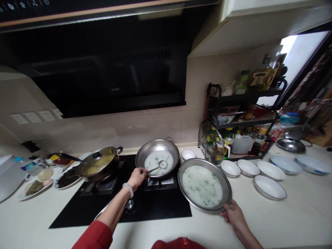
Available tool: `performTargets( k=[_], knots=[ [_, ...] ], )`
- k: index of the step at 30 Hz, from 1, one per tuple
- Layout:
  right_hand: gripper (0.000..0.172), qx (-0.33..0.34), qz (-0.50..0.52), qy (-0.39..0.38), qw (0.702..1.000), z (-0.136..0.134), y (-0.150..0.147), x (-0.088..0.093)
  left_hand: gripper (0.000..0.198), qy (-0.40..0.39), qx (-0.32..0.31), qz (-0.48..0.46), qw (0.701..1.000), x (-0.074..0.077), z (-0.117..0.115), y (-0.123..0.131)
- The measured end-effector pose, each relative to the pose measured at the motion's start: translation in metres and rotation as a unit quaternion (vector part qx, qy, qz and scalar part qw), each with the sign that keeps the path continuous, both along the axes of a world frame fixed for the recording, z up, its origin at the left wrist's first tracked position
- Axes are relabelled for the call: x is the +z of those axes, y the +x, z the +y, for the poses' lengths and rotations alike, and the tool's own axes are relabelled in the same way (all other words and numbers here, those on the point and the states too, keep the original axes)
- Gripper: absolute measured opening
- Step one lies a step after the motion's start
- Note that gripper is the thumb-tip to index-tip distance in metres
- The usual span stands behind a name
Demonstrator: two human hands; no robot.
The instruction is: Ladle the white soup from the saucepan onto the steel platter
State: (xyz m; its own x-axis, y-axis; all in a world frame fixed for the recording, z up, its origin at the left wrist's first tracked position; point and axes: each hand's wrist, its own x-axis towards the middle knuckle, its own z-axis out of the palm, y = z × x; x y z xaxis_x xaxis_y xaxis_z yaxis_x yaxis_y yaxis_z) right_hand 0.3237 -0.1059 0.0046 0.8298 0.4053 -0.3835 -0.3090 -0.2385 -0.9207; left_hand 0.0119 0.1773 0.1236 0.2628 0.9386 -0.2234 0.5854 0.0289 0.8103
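Observation:
My left hand (137, 177) is closed around the handle of a metal ladle (153, 170). The ladle's bowl dips into white soup with green bits inside a steel wok (142, 154) on the right burner. On the right, my right hand (233, 211) grips the near right rim of a wide metal basin (182, 188). That basin holds more of the white soup with green flecks and is beside the wok, over the hob's right edge; whether it rests on the counter I cannot tell.
A lidded pan (98, 162) sits on the left burner, with plates of food (57, 172) farther left. Several white bowls (269, 187) stand right of the basin. Behind them are a glass lid (211, 143) and a black spice rack (243, 121). A range hood (116, 79) hangs above.

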Motion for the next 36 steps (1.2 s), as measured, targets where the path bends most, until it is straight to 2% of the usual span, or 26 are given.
performTargets(
  k=[5,13,18,22,29,32,36],
  knots=[
    [0.068,0.005,-0.005,0.008,1.0,-0.001,0.0,-0.002,0.016,0.006,0.003,0.012,1.0,0.002,-0.001,-0.001],
    [0.08,-0.001,0.0,0.006,1.0,0.001,0.002,-0.006,0.016,-0.024,0.0,-0.018,1.0,0.009,-0.005,-0.002],
    [0.073,0.004,-0.001,0.007,1.0,0.001,0.001,-0.005,0.011,-0.072,-0.006,-0.084,0.994,0.022,-0.011,0.0],
    [0.069,0.001,-0.001,0.015,1.0,0.0,0.001,-0.005,0.017,-0.087,-0.028,-0.132,0.987,0.038,-0.018,0.004],
    [0.062,-0.008,0.015,0.051,0.999,0.001,0.0,-0.003,0.034,-0.097,-0.084,-0.163,0.978,0.059,-0.039,0.022],
    [0.061,-0.008,0.024,0.061,0.998,0.001,-0.001,-0.003,0.03,-0.095,-0.104,-0.145,0.979,0.061,-0.051,0.034],
    [0.064,-0.011,0.029,0.065,0.997,0.001,0.0,-0.006,0.02,-0.069,-0.134,-0.111,0.982,0.055,-0.064,0.051]
  ],
)
